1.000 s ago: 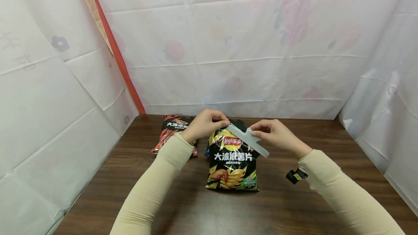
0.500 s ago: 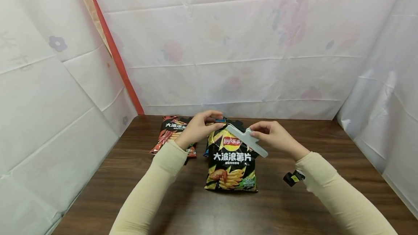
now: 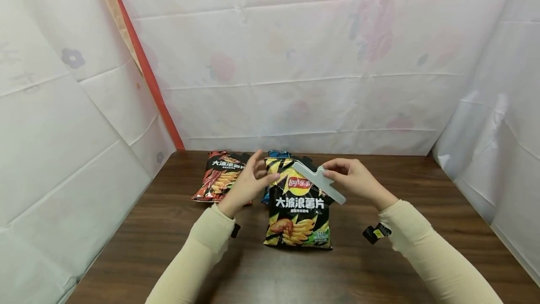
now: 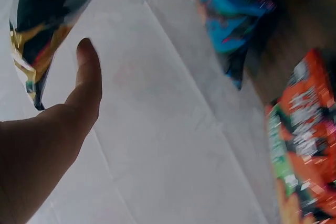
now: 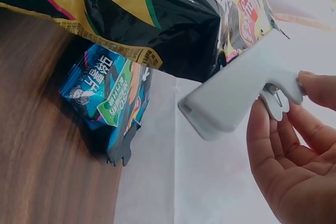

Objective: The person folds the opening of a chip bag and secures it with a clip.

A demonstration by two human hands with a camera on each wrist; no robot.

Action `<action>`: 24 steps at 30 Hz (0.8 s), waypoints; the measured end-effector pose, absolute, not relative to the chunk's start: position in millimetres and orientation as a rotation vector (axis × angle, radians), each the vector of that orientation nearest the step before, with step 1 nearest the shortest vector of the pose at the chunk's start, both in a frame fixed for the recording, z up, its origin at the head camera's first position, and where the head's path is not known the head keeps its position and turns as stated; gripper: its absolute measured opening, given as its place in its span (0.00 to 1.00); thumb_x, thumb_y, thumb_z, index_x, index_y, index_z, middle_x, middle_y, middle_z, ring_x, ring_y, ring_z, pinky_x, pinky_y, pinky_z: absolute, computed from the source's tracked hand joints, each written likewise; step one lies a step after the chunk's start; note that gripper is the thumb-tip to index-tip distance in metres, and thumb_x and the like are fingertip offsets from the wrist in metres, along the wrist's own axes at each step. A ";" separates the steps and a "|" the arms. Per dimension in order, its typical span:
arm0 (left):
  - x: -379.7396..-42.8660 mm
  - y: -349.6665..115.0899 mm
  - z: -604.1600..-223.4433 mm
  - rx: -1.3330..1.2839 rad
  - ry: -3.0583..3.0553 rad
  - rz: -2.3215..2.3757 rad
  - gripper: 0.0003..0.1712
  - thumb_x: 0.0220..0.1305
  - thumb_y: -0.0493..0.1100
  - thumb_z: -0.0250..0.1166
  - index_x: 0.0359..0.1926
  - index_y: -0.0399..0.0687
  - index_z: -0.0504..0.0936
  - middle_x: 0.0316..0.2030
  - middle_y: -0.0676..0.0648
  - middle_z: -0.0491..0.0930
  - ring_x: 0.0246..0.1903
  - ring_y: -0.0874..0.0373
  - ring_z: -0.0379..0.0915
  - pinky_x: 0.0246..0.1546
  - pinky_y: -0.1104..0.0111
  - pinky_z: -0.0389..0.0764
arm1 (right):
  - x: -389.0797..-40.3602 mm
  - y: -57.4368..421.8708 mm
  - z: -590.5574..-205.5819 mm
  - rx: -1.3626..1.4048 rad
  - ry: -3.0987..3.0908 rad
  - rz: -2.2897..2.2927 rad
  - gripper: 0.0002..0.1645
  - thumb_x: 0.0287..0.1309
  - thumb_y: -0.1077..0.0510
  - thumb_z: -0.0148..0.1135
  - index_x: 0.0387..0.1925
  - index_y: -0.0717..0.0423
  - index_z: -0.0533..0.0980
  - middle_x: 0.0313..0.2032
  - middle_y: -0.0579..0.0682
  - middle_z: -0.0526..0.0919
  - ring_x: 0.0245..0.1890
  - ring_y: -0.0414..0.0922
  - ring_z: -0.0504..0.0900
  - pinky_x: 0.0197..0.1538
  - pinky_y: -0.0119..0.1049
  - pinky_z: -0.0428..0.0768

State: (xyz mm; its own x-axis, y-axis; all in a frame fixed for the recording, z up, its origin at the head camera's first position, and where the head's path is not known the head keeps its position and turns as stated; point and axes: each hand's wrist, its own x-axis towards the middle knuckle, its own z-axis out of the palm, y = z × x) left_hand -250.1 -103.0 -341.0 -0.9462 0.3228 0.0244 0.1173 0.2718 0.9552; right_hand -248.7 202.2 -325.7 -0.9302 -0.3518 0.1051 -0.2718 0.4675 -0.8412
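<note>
A black and yellow chip bag [image 3: 297,219] stands upright in the head view. A pale grey bag clip [image 3: 318,181] lies aslant over its top right corner. The thumb and fingers of my right hand [image 3: 354,177] pinch the clip's handle; in the right wrist view the clip [image 5: 231,90] has its long bar against the bag's top, with the small spring showing between its grips. My left hand [image 3: 246,186] is beside the bag's upper left edge, fingers extended and apart, with nothing in it. In the left wrist view the left thumb [image 4: 86,85] points up near the bag's corner [image 4: 37,61].
A red chip bag [image 3: 217,177] lies at the back left, partly behind my left hand. Behind the yellow bag stands a blue chip bag [image 5: 113,90], with a dark clip [image 5: 123,148] at its top. White patterned sheets [image 3: 295,83] hang around the brown wooden table [image 3: 168,229].
My left hand has let go of the bag's top left edge and moved left and down, its fingers spreading. My right hand still pinches the clip in nearly the same place.
</note>
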 end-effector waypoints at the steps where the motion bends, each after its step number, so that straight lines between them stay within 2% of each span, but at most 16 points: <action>1: -248.2 -103.0 -345.2 0.392 2.353 1.739 0.56 0.62 0.58 0.67 0.78 0.63 0.38 0.75 0.42 0.53 0.70 0.42 0.58 0.66 0.47 0.66 | -248.8 202.4 -326.7 -0.552 2.625 -1.484 0.19 0.67 0.51 0.60 0.52 0.60 0.80 0.45 0.59 0.85 0.38 0.46 0.83 0.41 0.44 0.83; 11: -229.6 -103.1 -377.5 0.309 2.324 1.506 0.65 0.54 0.59 0.73 0.79 0.55 0.37 0.75 0.37 0.50 0.71 0.36 0.56 0.64 0.44 0.67 | -249.5 197.1 -335.6 -0.525 2.631 -1.550 0.19 0.67 0.52 0.61 0.52 0.60 0.80 0.43 0.58 0.85 0.36 0.46 0.82 0.38 0.38 0.81; 17: -221.7 -105.0 -388.7 0.357 2.311 1.423 0.63 0.56 0.52 0.74 0.78 0.43 0.41 0.73 0.31 0.52 0.69 0.34 0.58 0.62 0.44 0.69 | -249.2 194.6 -338.2 -0.525 2.642 -1.565 0.18 0.67 0.53 0.60 0.52 0.60 0.79 0.43 0.58 0.85 0.36 0.46 0.80 0.37 0.37 0.80; 24: -218.7 -102.6 -392.5 0.418 2.335 1.402 0.61 0.57 0.48 0.73 0.77 0.36 0.41 0.75 0.31 0.47 0.72 0.34 0.51 0.66 0.42 0.62 | -250.3 192.6 -338.5 -0.496 2.626 -1.592 0.19 0.68 0.53 0.59 0.53 0.61 0.79 0.43 0.59 0.84 0.37 0.46 0.81 0.38 0.37 0.81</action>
